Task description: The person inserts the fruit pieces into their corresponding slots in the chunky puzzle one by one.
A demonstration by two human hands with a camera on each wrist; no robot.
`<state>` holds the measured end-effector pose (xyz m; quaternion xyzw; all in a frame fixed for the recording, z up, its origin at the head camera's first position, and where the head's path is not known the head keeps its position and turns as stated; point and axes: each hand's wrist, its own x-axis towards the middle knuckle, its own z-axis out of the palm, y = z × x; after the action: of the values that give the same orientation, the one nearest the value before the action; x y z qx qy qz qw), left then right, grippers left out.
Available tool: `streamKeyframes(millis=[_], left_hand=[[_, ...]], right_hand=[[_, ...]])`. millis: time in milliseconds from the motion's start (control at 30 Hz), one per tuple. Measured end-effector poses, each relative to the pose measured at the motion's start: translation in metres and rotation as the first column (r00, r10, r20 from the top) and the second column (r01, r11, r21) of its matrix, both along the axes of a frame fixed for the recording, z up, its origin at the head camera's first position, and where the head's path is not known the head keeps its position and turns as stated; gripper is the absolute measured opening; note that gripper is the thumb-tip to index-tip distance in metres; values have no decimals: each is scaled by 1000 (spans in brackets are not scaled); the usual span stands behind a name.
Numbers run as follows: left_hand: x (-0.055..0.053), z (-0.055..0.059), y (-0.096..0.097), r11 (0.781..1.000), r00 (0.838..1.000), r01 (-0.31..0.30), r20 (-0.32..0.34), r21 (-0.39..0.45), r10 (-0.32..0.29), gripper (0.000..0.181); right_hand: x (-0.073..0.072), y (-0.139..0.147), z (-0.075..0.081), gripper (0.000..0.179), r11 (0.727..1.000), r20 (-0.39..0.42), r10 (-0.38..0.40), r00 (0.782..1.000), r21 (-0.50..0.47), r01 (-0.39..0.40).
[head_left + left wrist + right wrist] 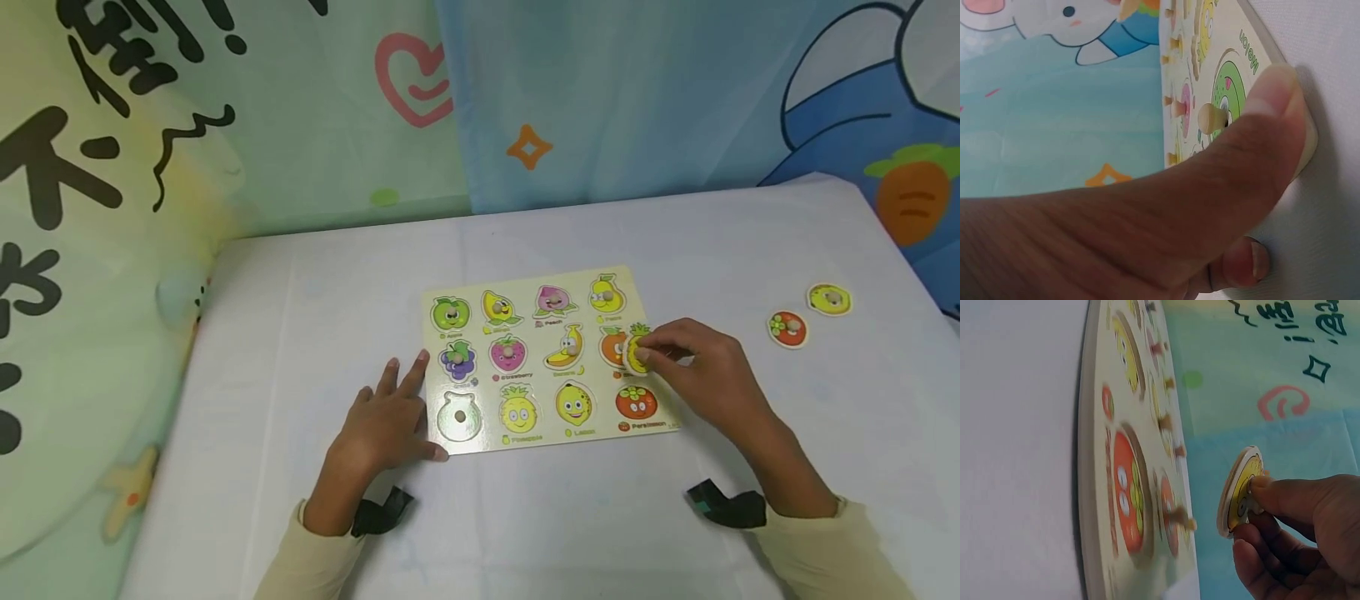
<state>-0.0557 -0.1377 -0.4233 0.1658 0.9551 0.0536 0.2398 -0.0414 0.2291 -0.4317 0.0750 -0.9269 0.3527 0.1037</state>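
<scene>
A fruit puzzle board (540, 379) lies on the table, with several knobbed pieces in its upper rows. My right hand (697, 367) pinches a pineapple piece (637, 348) by its knob, raised over the board's right edge beside the orange piece (612, 347). In the right wrist view the pineapple piece (1244, 490) stands tilted on edge, apart from the board. The left hand (386, 425) rests at the board's left edge with fingers spread, its thumb on the lower-left corner. Near that thumb sits the melon piece (1229, 100). Printed pineapple (518, 410), lemon (573, 403) and persimmon (636, 403) pictures show in the bottom row.
On the white tablecloth (525, 525) to the right lie a persimmon piece (788, 330) and a lemon piece (829, 299). A printed cloth backdrop (637, 100) hangs behind the table and along its left side.
</scene>
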Motion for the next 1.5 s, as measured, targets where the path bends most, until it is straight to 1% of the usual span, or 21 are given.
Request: streamKeyframes(millis=[100, 167, 300, 433, 600, 767, 967, 1133, 1300, 1400, 1500], left_hand=[[0, 0, 0, 1000, 1000, 3, -2, -2, -3, 50], [0, 1, -1, 1000, 1000, 6, -4, -5, -6, 50], [1, 0, -1, 1000, 1000, -2, -4, 0, 2, 51], [2, 0, -1, 1000, 1000, -15, -2, 4, 15, 55], [2, -1, -2, 1000, 1000, -6, -14, -15, 5, 72], [1, 0, -2, 1000, 1000, 2, -21, -21, -3, 75], [1, 0, -1, 1000, 999, 12, -32, -8, -12, 82], [1, -1, -1, 1000, 999, 14, -40, 14, -14, 82], [1, 2, -1, 999, 999, 7, -44, 33, -6, 86], [0, 4, 0, 998, 999, -1, -44, 60, 4, 100], [0, 5, 0, 997, 999, -8, -40, 78, 11, 108]], right_hand=[[-1, -13, -1, 22, 998, 43, 56, 998, -33, -54], [-2, -22, -3, 21, 992, 57, 112, 992, -61, -109], [-4, -41, -9, 21, 968, 42, 229, 972, -110, -224], [-5, -59, -12, 20, 948, 51, 295, 954, -138, -285], [-4, -81, -15, 14, 934, 93, 337, 937, -160, -320], [-4, -96, -21, 11, 916, 104, 379, 920, -182, -357], [-6, -105, -25, 8, 906, 131, 410, 903, -175, -386], [-6, -108, -23, 7, 915, 160, 397, 904, -149, -375], [-6, -109, -21, 7, 923, 182, 381, 907, -128, -362], [-6, -109, -22, 7, 923, 181, 382, 906, -126, -364], [-6, -110, -23, 7, 922, 175, 384, 907, -118, -368]])
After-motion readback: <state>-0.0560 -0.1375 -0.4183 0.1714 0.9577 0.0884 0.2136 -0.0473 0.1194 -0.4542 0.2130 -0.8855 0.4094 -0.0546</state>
